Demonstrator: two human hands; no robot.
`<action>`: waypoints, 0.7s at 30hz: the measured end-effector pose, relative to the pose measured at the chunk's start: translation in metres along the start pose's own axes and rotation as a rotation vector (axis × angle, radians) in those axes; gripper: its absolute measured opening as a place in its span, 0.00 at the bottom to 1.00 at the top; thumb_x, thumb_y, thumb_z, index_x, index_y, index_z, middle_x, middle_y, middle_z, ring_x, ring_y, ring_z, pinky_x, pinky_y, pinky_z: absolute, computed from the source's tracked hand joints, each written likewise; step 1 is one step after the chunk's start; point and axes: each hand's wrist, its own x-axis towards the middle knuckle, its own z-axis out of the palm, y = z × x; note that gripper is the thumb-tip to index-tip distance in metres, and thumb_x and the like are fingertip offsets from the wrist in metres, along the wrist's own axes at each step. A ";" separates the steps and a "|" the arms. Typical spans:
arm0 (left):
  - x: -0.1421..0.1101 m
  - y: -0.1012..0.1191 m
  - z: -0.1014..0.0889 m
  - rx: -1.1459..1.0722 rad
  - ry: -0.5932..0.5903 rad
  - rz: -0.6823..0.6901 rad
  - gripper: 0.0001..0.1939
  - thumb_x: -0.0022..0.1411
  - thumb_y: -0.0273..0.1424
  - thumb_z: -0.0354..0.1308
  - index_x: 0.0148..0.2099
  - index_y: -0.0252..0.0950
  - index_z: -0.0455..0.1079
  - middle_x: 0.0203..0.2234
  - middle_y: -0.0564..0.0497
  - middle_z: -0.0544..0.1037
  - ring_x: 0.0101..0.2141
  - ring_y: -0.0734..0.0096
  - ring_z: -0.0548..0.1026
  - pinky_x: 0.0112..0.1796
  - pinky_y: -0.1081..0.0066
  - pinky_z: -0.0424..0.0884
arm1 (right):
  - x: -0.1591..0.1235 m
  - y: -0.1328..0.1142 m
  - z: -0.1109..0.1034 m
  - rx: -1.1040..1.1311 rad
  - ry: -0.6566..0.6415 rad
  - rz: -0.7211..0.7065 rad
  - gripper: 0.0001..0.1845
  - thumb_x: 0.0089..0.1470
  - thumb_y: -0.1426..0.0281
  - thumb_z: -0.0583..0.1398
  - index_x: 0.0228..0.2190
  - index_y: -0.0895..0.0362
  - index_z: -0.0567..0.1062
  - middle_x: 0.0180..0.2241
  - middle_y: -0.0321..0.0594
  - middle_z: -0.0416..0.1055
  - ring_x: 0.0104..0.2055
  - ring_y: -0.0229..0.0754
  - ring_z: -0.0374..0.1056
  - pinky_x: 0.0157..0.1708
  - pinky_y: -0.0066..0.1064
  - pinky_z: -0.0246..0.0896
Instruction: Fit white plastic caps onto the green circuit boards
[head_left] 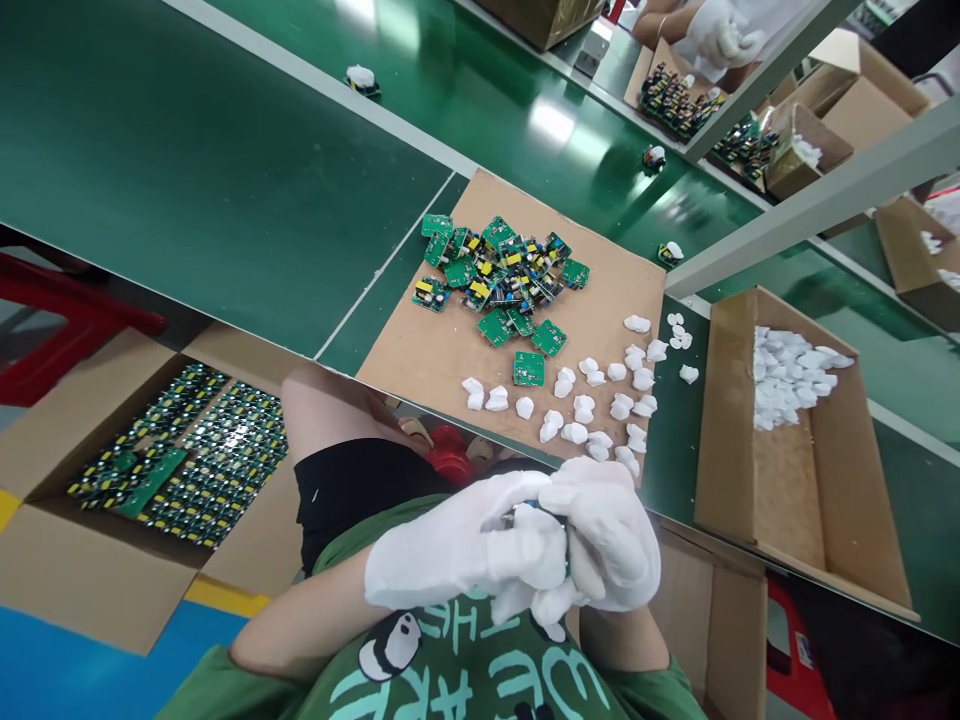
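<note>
Both my hands wear white gloves and are pressed together close to my chest, below the table's edge. My left hand (450, 555) and my right hand (611, 540) are closed around a small part (529, 516); only a dark and green sliver of it shows between the fingers. On the cardboard sheet (435, 350) in front of me lie a pile of green circuit boards (495, 270) and several loose white plastic shells (600, 400). One board (529, 368) lies apart, nearest my hands.
An open cardboard box (735, 420) holding white shells (787, 380) stands at the right. A box of circuit boards (187, 450) sits on the floor at the left. Small assembled units (361, 78) ride the green belt (225, 170). Another person's gloved hands (720, 35) work at the top right.
</note>
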 end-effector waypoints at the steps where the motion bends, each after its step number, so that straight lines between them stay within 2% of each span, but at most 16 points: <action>1: 0.001 0.003 0.001 0.017 -0.026 0.017 0.16 0.65 0.41 0.55 0.30 0.35 0.65 0.24 0.50 0.70 0.23 0.73 0.66 0.24 0.72 0.63 | 0.004 -0.001 -0.003 -0.026 0.049 -0.037 0.30 0.69 0.66 0.51 0.68 0.60 0.56 0.37 0.46 0.73 0.34 0.47 0.71 0.30 0.40 0.70; 2: 0.001 0.006 0.002 0.048 -0.034 0.033 0.11 0.63 0.36 0.56 0.30 0.35 0.64 0.25 0.51 0.69 0.26 0.73 0.66 0.28 0.71 0.64 | 0.009 -0.004 -0.007 -0.056 0.070 -0.056 0.27 0.69 0.67 0.52 0.66 0.62 0.61 0.37 0.47 0.72 0.35 0.47 0.70 0.30 0.40 0.69; 4: 0.002 0.012 0.003 0.142 0.000 0.034 0.03 0.57 0.26 0.56 0.32 0.36 0.63 0.28 0.54 0.68 0.30 0.72 0.65 0.33 0.70 0.65 | 0.018 -0.010 -0.015 -0.105 -0.016 -0.023 0.20 0.68 0.65 0.55 0.57 0.61 0.70 0.36 0.45 0.71 0.35 0.46 0.67 0.32 0.40 0.69; 6: 0.002 0.015 0.004 0.235 0.025 0.013 0.05 0.55 0.21 0.54 0.34 0.36 0.64 0.32 0.54 0.68 0.33 0.72 0.66 0.37 0.70 0.66 | 0.025 -0.015 -0.020 -0.090 -0.130 0.007 0.14 0.67 0.64 0.57 0.48 0.59 0.74 0.35 0.42 0.70 0.35 0.44 0.64 0.32 0.37 0.69; 8: 0.002 0.016 0.004 0.239 -0.021 0.002 0.06 0.55 0.21 0.54 0.32 0.37 0.62 0.31 0.55 0.69 0.34 0.71 0.67 0.37 0.70 0.67 | 0.027 -0.019 -0.022 -0.065 -0.139 0.025 0.10 0.67 0.66 0.57 0.44 0.58 0.74 0.34 0.41 0.70 0.35 0.43 0.63 0.31 0.36 0.68; 10: 0.002 0.016 0.004 0.195 -0.074 0.014 0.06 0.57 0.23 0.55 0.31 0.37 0.61 0.30 0.54 0.68 0.33 0.71 0.67 0.35 0.70 0.66 | 0.027 -0.020 -0.020 -0.068 -0.059 0.028 0.10 0.67 0.67 0.57 0.44 0.59 0.75 0.34 0.41 0.69 0.35 0.42 0.63 0.30 0.36 0.67; 12: 0.002 0.015 0.005 0.198 -0.043 0.033 0.08 0.60 0.25 0.56 0.30 0.36 0.60 0.29 0.54 0.67 0.33 0.71 0.66 0.35 0.71 0.66 | 0.027 -0.017 -0.018 -0.098 0.023 -0.012 0.10 0.67 0.67 0.57 0.43 0.61 0.74 0.34 0.42 0.69 0.35 0.42 0.64 0.29 0.36 0.67; 14: 0.002 0.014 0.006 0.212 0.014 0.068 0.07 0.63 0.26 0.55 0.31 0.36 0.62 0.29 0.54 0.67 0.32 0.73 0.65 0.35 0.72 0.66 | 0.027 -0.014 -0.016 -0.118 0.060 -0.100 0.10 0.68 0.68 0.57 0.41 0.62 0.74 0.36 0.44 0.69 0.34 0.42 0.66 0.26 0.35 0.65; 16: 0.001 0.010 0.006 0.177 0.015 0.077 0.09 0.66 0.30 0.55 0.32 0.35 0.64 0.28 0.53 0.68 0.29 0.75 0.65 0.31 0.74 0.66 | 0.027 -0.011 -0.016 -0.109 0.064 -0.178 0.09 0.68 0.70 0.57 0.39 0.63 0.74 0.38 0.45 0.70 0.34 0.41 0.67 0.24 0.34 0.63; 19: 0.001 0.001 0.005 0.045 -0.063 0.038 0.20 0.69 0.45 0.54 0.31 0.33 0.66 0.25 0.51 0.70 0.20 0.78 0.64 0.22 0.76 0.61 | 0.022 -0.010 -0.017 -0.081 0.060 -0.153 0.12 0.69 0.69 0.55 0.43 0.65 0.74 0.39 0.47 0.73 0.37 0.44 0.71 0.28 0.36 0.69; 21: 0.000 -0.007 0.004 -0.051 -0.051 0.014 0.26 0.67 0.53 0.54 0.32 0.32 0.69 0.25 0.49 0.72 0.18 0.78 0.63 0.18 0.75 0.59 | 0.018 -0.011 -0.018 -0.067 0.049 -0.111 0.15 0.71 0.68 0.52 0.49 0.65 0.73 0.41 0.49 0.75 0.42 0.46 0.74 0.32 0.37 0.72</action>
